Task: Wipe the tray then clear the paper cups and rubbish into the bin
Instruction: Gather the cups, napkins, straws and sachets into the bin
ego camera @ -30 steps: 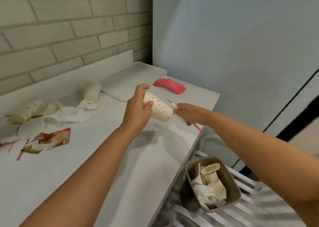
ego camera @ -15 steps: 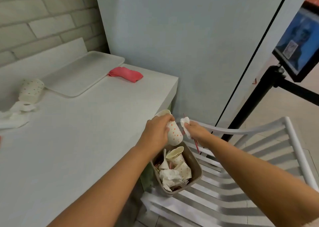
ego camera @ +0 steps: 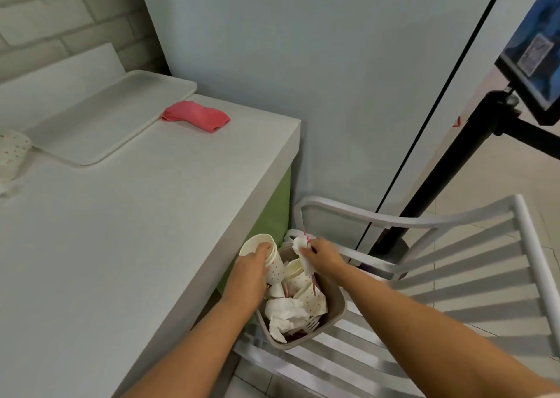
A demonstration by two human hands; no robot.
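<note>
My left hand [ego camera: 251,272] grips a white paper cup with coloured dots [ego camera: 266,255], held upright over the near-left rim of the grey bin [ego camera: 336,306]. My right hand [ego camera: 322,255] pinches a crumpled white napkin and a red-striped straw [ego camera: 304,253] above the bin's far side. The bin stands on a white slatted chair and holds dotted cups, tissue and a plastic fork. The white tray [ego camera: 100,125] lies at the back of the white table, with a pink cloth [ego camera: 195,116] beside its right edge.
Another dotted cup [ego camera: 12,152] lies on its side at the table's left edge. The white slatted chair [ego camera: 439,276] stands right of the table. A black stand [ego camera: 448,161] carrying a screen rises behind the chair, against a pale wall.
Both hands have moved from over the table, past its edge, down to the bin on the chair, carrying the cup and the napkin with straw. My view swung to the right.
</note>
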